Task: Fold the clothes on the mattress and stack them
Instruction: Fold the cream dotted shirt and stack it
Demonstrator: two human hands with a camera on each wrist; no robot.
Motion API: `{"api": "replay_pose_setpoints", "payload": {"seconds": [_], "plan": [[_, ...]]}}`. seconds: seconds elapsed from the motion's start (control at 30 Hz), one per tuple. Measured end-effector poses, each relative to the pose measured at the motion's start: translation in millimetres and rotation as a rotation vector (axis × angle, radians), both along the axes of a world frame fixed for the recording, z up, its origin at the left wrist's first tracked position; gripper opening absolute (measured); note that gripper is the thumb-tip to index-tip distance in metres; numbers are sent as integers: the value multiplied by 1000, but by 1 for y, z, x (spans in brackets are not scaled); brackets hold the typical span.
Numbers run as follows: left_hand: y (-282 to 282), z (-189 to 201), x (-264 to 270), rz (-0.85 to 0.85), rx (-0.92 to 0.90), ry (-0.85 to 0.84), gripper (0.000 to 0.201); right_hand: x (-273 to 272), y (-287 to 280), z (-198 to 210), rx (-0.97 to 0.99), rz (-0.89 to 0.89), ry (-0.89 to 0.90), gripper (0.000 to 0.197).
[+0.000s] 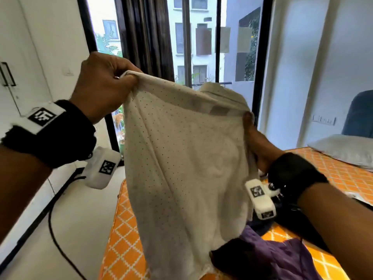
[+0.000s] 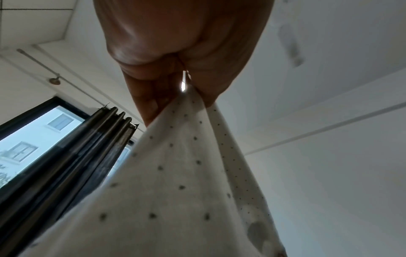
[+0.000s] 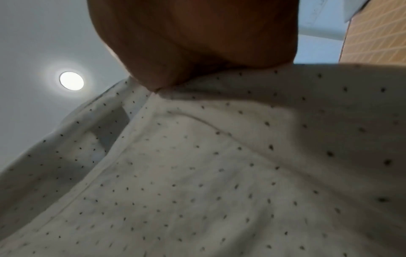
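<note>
Left hand point(image 1: 105, 85) up high, fingers curled, pinching shoulder of white dotted shirt point(image 1: 185, 158). Shirt hangs in air above orange mattress point(image 1: 123, 249). Right hand point(image 1: 260, 144) lower, gripping other shoulder; finger pose hidden. Purple garment point(image 1: 282, 257) heaped on mattress beneath.

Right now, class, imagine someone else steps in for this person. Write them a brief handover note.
Left hand grips one top corner of the white dotted shirt; right hand holds the other side near the collar. The shirt hangs open in the air above the orange mattress. A purple garment and dark clothes lie unfolded on it. Done: no folded stack visible. Left: fold this shirt, then the rest, and stack.
</note>
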State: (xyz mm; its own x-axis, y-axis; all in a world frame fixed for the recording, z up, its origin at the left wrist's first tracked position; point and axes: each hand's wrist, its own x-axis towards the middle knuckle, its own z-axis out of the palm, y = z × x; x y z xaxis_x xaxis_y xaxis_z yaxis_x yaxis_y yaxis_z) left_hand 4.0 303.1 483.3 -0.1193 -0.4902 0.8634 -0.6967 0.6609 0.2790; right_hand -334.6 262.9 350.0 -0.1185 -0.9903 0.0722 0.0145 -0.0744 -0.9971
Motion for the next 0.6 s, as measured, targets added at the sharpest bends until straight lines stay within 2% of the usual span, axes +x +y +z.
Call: {"api": "replay_pose_setpoints", "payload": {"seconds": [0.1, 0.2, 0.27, 0.33, 0.37, 0.4, 0.47, 0.6], "plan": [[-9, 5, 13, 115, -10, -43, 35, 3, 8, -12, 44, 68, 192, 88], [-29, 11, 49, 250, 20, -171, 33, -15, 17, -8, -132, 126, 564, 55], [-62, 14, 92, 344, 75, -136, 31, -34, 16, -5, -216, 149, 841, 48], [-116, 12, 151, 388, 91, -48, 34, -52, 9, -6, -268, 38, 1099, 30], [-134, 11, 175, 403, 78, -28, 33, -57, 10, -5, -289, -66, 1166, 24], [-146, 11, 190, 427, 67, -17, 32, -64, 7, -9, -313, -179, 1161, 21], [-140, 6, 187, 428, 92, -33, 33, -75, -1, -21, -318, -353, 1017, 21], [-76, 0, 130, 413, 94, -96, 36, -74, -13, -29, -234, -438, 362, 27]]}}
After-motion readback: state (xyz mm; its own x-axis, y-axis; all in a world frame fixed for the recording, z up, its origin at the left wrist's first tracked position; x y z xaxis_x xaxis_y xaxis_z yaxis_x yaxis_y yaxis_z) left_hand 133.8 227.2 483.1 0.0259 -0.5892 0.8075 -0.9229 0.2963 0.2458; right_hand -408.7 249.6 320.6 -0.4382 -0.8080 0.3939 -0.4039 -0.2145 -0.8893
